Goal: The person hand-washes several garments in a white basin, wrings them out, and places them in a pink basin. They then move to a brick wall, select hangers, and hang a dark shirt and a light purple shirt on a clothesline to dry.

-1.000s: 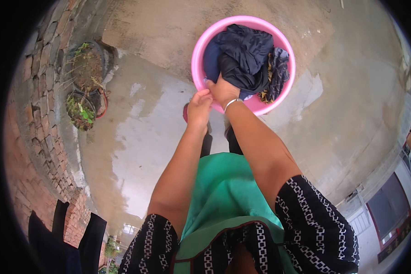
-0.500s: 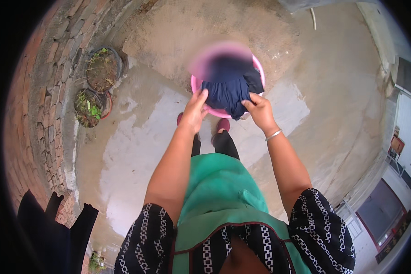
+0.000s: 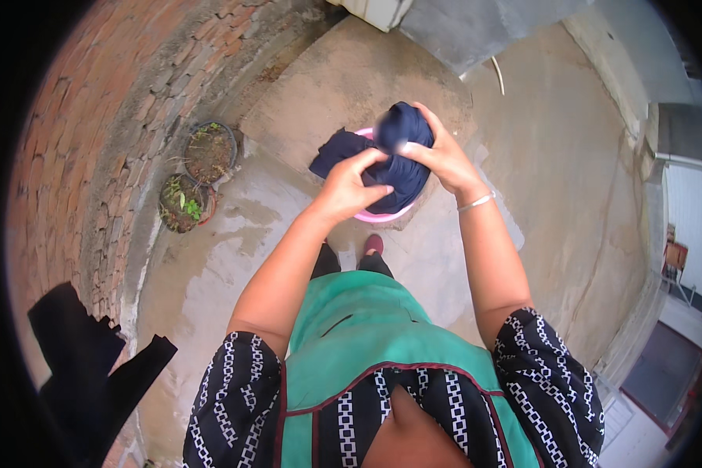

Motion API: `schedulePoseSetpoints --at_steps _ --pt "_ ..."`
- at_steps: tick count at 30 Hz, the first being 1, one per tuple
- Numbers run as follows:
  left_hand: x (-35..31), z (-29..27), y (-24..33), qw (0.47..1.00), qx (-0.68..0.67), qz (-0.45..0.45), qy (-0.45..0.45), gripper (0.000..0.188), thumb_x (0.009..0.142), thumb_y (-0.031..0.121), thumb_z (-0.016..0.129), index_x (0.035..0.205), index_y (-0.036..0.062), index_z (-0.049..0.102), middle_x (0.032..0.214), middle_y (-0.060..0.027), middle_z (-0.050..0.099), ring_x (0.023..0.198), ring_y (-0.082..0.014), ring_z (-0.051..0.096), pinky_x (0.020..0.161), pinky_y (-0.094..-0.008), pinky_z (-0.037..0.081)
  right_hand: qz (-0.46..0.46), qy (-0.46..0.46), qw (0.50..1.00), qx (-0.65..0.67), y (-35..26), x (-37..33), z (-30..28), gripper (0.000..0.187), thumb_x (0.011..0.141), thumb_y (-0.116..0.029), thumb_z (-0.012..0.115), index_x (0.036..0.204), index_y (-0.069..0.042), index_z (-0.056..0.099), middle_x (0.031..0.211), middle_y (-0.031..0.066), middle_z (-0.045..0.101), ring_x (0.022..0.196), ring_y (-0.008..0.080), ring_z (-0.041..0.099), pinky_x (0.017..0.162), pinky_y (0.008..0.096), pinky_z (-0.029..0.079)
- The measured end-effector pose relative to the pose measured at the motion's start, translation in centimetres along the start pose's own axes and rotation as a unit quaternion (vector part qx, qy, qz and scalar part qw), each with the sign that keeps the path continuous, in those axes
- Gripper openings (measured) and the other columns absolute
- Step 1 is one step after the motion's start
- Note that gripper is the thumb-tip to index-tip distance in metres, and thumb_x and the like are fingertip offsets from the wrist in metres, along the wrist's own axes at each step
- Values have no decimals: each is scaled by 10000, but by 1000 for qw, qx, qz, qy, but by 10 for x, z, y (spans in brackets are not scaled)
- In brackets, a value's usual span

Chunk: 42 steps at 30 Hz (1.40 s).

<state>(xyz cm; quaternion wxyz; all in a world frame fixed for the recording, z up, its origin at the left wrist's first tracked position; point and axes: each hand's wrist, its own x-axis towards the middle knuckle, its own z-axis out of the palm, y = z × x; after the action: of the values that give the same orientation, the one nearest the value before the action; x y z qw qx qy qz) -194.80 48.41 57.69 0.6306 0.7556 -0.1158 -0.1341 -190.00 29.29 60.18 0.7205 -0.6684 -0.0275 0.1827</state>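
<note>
One navy cloth is bunched in the right hand over the pink basin, twelve o'clock; at its eight o'clock, the left hand is spread! Soft, probably limp, best gripped by folds.

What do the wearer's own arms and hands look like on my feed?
The left hand and right hand are ungloved. A slim silver-coloured bangle circles the right wrist. Black sleeves with white chain-like stripes end near the elbows.
</note>
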Motion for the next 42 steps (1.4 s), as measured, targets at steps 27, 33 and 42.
schedulePoseSetpoints --at_steps 27,33,42 --pt "-129 -52 -82 674 -730 5 112 388 871 238 481 1157 -20 527 1165 -162 563 1083 -286 540 964 -433 414 -302 -245 885 -255 -91 -114 150 305 636 -69 730 882 -55 551 911 74 584 834 222 584 719 315 479" --pt "-172 -18 49 664 -736 46 121 469 894 262 441 1284 1 430 1296 -145 474 1175 -285 472 1022 -441 349 81 -142 959 232 -51 -23 129 406 879 -319 572 1089 26 524 1007 147 626 866 240 634 807 376 520" --pt "-265 22 15 840 -532 4 105 473 922 292 419 1301 9 410 1297 -114 472 1177 -238 464 1036 -371 333 147 -258 891 343 10 -135 173 703 828 -607 458 1288 -75 440 1275 117 493 1166 284 466 1029 429 335"
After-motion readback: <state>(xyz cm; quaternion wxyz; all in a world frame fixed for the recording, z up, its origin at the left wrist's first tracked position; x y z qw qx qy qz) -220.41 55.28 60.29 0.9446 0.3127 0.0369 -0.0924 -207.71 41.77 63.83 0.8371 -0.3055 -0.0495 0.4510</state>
